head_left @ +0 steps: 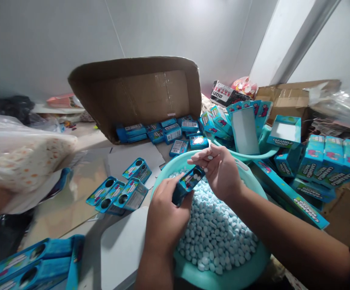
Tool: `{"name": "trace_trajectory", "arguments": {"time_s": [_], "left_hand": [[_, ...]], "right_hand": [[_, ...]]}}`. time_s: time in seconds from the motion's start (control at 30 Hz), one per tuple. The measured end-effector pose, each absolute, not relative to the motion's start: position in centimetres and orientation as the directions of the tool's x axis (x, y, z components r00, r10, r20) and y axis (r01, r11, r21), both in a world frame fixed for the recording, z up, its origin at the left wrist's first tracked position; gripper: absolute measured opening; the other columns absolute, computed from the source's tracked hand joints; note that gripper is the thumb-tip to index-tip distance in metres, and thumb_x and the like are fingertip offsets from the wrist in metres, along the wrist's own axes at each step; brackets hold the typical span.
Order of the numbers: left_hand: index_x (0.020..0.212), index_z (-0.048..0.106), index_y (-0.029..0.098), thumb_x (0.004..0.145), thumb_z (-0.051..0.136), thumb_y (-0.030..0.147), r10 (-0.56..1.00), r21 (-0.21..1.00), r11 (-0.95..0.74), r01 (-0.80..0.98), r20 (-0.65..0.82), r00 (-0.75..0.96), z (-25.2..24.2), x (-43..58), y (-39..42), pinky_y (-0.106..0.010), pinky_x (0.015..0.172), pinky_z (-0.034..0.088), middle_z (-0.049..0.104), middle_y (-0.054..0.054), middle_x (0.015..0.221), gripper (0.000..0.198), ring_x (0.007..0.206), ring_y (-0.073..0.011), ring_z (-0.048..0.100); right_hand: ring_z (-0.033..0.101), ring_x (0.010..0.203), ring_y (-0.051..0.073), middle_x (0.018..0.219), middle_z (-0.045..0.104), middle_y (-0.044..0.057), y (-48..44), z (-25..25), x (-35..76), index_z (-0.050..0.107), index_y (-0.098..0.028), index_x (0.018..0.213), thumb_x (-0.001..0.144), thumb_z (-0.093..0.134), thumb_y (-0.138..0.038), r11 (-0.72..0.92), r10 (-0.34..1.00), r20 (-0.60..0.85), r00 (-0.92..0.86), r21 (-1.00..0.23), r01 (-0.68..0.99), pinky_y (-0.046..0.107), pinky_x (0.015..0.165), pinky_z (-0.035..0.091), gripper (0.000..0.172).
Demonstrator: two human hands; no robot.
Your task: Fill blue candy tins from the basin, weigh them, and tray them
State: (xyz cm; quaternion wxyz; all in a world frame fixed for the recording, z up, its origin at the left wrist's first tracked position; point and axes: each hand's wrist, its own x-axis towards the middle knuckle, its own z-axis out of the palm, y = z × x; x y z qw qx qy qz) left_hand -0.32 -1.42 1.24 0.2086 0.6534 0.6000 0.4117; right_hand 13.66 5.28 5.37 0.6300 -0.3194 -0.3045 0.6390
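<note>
My left hand (169,205) grips a small blue candy box (188,179), tilted, with its round hole facing up and white candies showing at the hole. Beside that opening, my right hand (221,171) is curled around a few pale candies (210,157), its fingers close to the box's edge. Both hands are over a turquoise basin (175,163) heaped with pale blue-white oval candies (214,225). Left of the basin stand several blue boxes (135,193) with open round holes.
A tipped cardboard carton (153,94) holds several blue boxes lying at its mouth. Display trays and boxes (329,161) crowd the right, near a second turquoise basin (265,151). More holed boxes (32,262) sit at the near left, and a plastic bag (20,157) bulges at the far left.
</note>
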Motion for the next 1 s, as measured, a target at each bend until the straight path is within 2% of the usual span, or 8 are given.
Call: {"name": "trace_trajectory", "arguments": {"time_s": [0.2, 0.53, 0.8, 0.9, 1.0], "left_hand": [[0.121, 0.069, 0.026, 0.087, 0.069, 0.025, 0.953, 0.768, -0.203, 0.608, 0.298, -0.059, 1.16, -0.32, -1.38, -0.042, 0.097, 0.051, 0.070, -0.006, 0.113, 0.035, 0.110, -0.0261, 0.065], [0.120, 0.069, 0.025, 0.086, 0.068, 0.024, 0.952, 0.769, -0.206, 0.605, 0.300, -0.056, 1.23, -0.25, -1.34, -0.043, 0.098, 0.051, 0.070, -0.006, 0.114, 0.034, 0.111, -0.0262, 0.065], [0.118, 0.068, 0.024, 0.086, 0.067, 0.025, 0.952, 0.777, -0.210, 0.593, 0.300, -0.055, 1.19, -0.32, -1.36, -0.044, 0.096, 0.051, 0.070, -0.007, 0.116, 0.032, 0.112, -0.0277, 0.064], [0.118, 0.068, 0.024, 0.087, 0.067, 0.026, 0.958, 0.783, -0.191, 0.591, 0.279, -0.061, 1.26, -0.25, -1.33, -0.043, 0.097, 0.050, 0.070, -0.006, 0.115, 0.031, 0.112, -0.0269, 0.064], [0.110, 0.069, 0.024, 0.088, 0.067, 0.029, 0.955, 0.789, -0.171, 0.590, 0.280, -0.098, 1.31, -0.24, -1.35, -0.041, 0.094, 0.050, 0.069, -0.006, 0.109, 0.023, 0.106, -0.0257, 0.064]], "right_hand": [[0.071, 0.078, 0.021, 0.072, 0.071, 0.008, 5.21, 5.36, 13.74, 0.071, -0.016, 0.068, 0.087, 0.063, -0.048, -0.031, 1.000, -0.026, -0.018, -0.814, -0.580, 0.039, 0.094, 0.054, 0.038], [0.071, 0.081, 0.022, 0.069, 0.071, 0.006, 5.28, 5.54, 13.63, 0.071, -0.017, 0.066, 0.081, 0.067, -0.054, -0.038, 0.999, -0.030, -0.023, -0.830, -0.557, 0.039, 0.095, 0.052, 0.040], [0.071, 0.086, 0.022, 0.078, 0.074, 0.008, 4.94, 5.19, 13.55, 0.073, -0.017, 0.072, 0.088, 0.059, -0.058, -0.019, 0.993, 0.031, -0.118, -0.915, -0.404, 0.038, 0.095, 0.049, 0.046], [0.070, 0.088, 0.021, 0.080, 0.075, 0.008, 5.11, 4.92, 13.66, 0.074, -0.017, 0.071, 0.089, 0.057, -0.053, 0.001, 0.993, 0.045, -0.113, -0.932, -0.363, 0.037, 0.095, 0.049, 0.043], [0.068, 0.093, 0.020, 0.088, 0.076, 0.007, 5.32, 4.85, 13.73, 0.077, -0.017, 0.077, 0.083, 0.060, -0.039, 0.010, 0.995, 0.035, -0.089, -0.963, -0.270, 0.035, 0.095, 0.047, 0.028]]}}
